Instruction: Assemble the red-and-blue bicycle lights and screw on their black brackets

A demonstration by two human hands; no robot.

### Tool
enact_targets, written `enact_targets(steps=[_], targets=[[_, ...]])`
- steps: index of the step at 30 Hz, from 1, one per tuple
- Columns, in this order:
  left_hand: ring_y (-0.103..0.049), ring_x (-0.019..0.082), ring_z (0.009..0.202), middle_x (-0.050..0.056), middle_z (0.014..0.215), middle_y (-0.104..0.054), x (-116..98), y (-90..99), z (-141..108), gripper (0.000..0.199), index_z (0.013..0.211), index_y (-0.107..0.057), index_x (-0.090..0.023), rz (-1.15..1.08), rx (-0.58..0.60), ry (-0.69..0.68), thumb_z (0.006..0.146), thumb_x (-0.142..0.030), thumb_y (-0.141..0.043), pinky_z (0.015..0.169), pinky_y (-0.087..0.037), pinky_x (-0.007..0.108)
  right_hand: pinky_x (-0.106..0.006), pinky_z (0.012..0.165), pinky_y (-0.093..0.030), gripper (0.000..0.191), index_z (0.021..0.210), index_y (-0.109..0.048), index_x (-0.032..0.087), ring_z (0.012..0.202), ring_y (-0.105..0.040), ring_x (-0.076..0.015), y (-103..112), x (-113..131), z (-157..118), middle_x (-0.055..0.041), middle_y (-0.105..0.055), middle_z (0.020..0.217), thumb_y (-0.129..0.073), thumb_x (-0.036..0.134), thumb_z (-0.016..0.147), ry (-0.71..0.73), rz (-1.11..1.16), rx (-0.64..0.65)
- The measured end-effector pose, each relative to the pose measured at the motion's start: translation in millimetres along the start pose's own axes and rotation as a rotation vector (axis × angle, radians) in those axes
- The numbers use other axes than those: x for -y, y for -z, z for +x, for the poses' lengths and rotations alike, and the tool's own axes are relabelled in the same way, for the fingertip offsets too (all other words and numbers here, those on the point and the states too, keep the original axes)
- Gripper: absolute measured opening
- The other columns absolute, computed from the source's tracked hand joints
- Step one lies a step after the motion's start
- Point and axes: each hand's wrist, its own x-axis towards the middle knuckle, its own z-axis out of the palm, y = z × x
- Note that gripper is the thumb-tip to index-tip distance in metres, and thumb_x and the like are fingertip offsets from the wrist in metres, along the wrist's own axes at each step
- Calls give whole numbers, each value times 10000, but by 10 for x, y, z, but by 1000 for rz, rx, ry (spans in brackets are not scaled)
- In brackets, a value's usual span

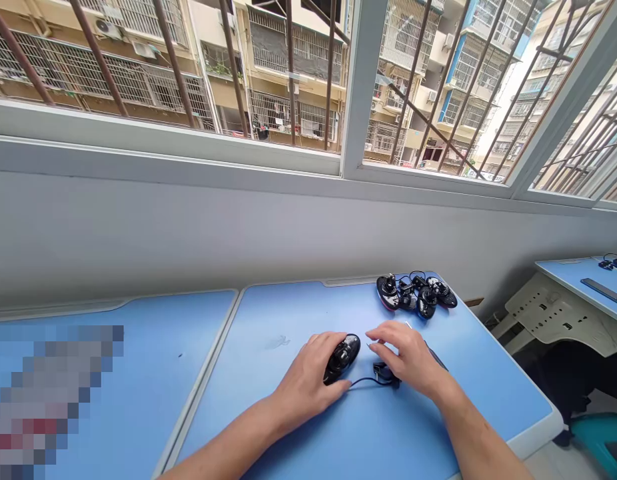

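Observation:
My left hand (313, 373) is closed around a glossy black oval device (343, 357), tilted on the blue table. A thin black cable (368, 380) runs from near my left thumb to a small black part (383, 371) beneath my right hand. To the right, my right hand (406, 353) hovers over that part, thumb and index finger pinched close together. A thin tip shows at the fingertips, but I cannot make out what it belongs to. A dark, straight-edged thing (437, 357) lies partly hidden behind my right wrist.
Several similar black devices with cables (417, 295) sit bunched at the table's (288, 313) back right corner. A second blue table (158, 360) adjoins on the left, with a blurred-out object. A wall and barred windows stand behind. Another table (568, 273) and a teal stool (601, 440) are at right.

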Motion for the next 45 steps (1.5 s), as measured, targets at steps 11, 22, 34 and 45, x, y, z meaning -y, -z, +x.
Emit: enact_targets(steps=[11, 22, 34, 45], targets=[[-577, 258, 984, 66, 1099, -632, 102, -74, -31, 542, 1183, -501, -215, 28, -55, -47, 673, -58, -597, 845, -488, 392, -289, 677, -483, 182, 926, -693, 204, 756, -620, -180, -147, -5, 3, -52, -696, 826, -511, 190, 937, 145, -1, -23], [-577, 243, 893, 45, 976, -644, -27, 24, 26, 414, 1012, -545, -208, 118, 43, -47, 635, -37, -536, 773, -465, 371, -316, 705, -500, 192, 1032, -670, 227, 906, -667, -232, 341, -167, -51, -57, -708, 1011, -538, 277, 902, -338, -397, 84], [-559, 269, 929, 54, 1013, -650, -6, 22, 62, 326, 1029, -573, -211, 106, 48, -17, 715, -211, -660, 808, -441, 407, -287, 564, -478, 137, 895, -660, 206, 895, -661, -262, 383, -381, -747, -80, -692, 957, -529, 248, 898, -539, -675, 115], [-580, 251, 873, 61, 974, -670, 38, 8, 39, 340, 1048, -575, -196, 99, 1, -73, 713, -174, -624, 760, -462, 377, -299, 595, -573, 238, 992, -636, 203, 670, -646, -172, 558, -68, -298, -55, -718, 874, -631, 384, 838, -383, 304, -326]])
